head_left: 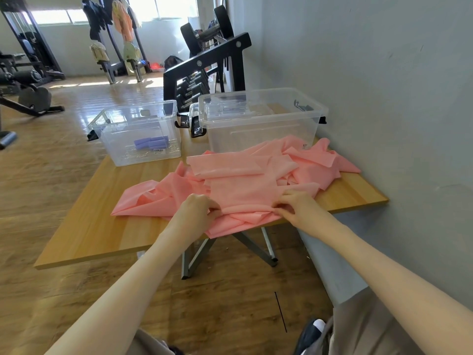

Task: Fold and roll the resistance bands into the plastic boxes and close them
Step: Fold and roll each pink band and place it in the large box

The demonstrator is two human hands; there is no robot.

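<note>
- Your left hand [198, 208] is down at the near edge of the pink resistance bands [245, 185], fingers curled together and pinching a fold of the pink sheet.
- Your right hand [294, 204] sits just beside it on the same near fold, fingers closed on the material too.
- The pink bands lie in a loose, crumpled heap across the middle of the wooden surface [97, 231], with one corner hanging over the near edge between your hands.
- Behind the heap, on the left, the smaller clear box [138, 131] stands open, with a purple rolled band [151, 143] lying on its floor.
- To its right stands the bigger clear box [261, 119], touching the back of the pink pile; what looks like clear lids rest inside or on top of it, and you can't tell which.
- Black latches hang off the sides of both boxes.
- A dumbbell rack [204, 67] stands behind the surface, by the grey wall.
</note>
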